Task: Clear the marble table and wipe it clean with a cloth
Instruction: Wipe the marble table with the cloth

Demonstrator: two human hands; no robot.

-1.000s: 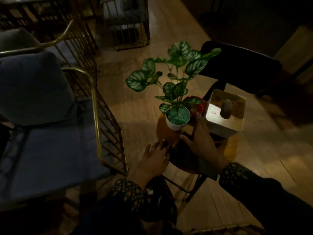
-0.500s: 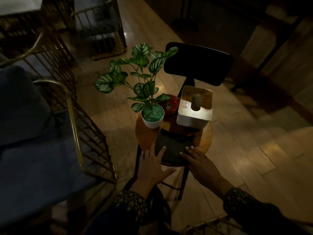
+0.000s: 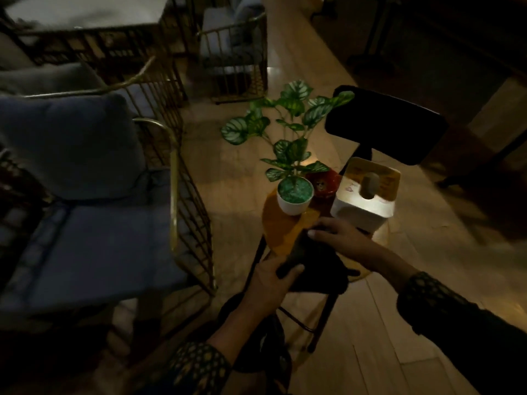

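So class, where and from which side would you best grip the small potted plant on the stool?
Grip the white pot round its sides, reaching low from the near left. Leaves spread overhead, the red dish sits behind, and the tissue box stands to its right.

Dim, warm lighting throughout. Round seat (image 3: 281, 226): amber-orange wood. Dark, near-black cloth (image 3: 313, 269) seen at its near edge. Plant (image 3: 288, 129): green leaves veined with pale white; pot (image 3: 293, 205) white, filled with speckled green. Small dish (image 3: 323, 185) at the far side: red. Tissue box (image 3: 363, 208) on the right: white sides, yellowish top. Chair back (image 3: 385, 124): black. Armchair cushions (image 3: 85, 223) on the left: grey-blue, framed in gold wire (image 3: 174, 166). Sleeves (image 3: 196, 369): dark, patterned with gold dots. Floor (image 3: 427, 252): pale brown planks.
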